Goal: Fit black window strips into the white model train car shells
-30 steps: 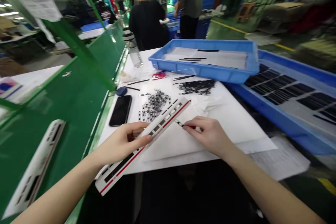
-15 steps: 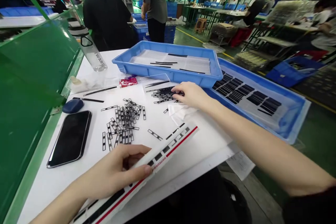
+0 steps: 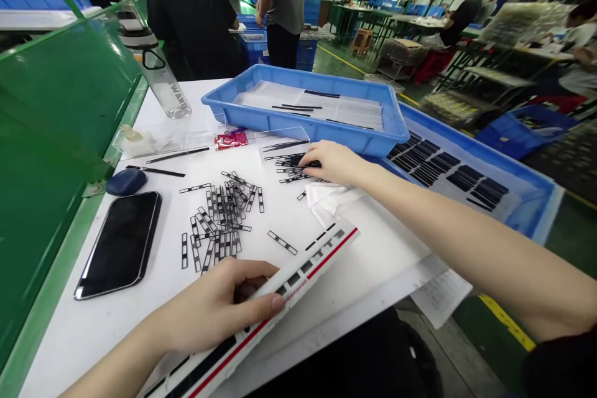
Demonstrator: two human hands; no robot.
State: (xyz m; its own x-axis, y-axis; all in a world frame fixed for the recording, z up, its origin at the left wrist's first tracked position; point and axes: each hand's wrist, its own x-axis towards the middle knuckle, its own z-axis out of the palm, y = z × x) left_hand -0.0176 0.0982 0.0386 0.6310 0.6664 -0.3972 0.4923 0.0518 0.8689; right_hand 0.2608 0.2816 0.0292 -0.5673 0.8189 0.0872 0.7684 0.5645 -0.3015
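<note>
My left hand is closed around a long white model train car shell with dark windows, a red stripe and red lettering. The shell slants from the bottom edge up toward the right. My right hand reaches into a pile of thin black strips, its fingertips and thumb curled together over the dark pieces; the exact piece in the pinch is partly hidden. Left of the shell lies a loose heap of small black-framed clear window pieces. One such window piece lies apart, close to the shell.
A blue tray with white strips stands behind the pile. Another blue tray holding black strips sits at the right. A phone, blue case, bottle, red packet and white tissue lie about.
The right hand has shifted slightly and its fingers have drawn closer together over the black strips. The left hand and train shell sit a little farther right in view.
</note>
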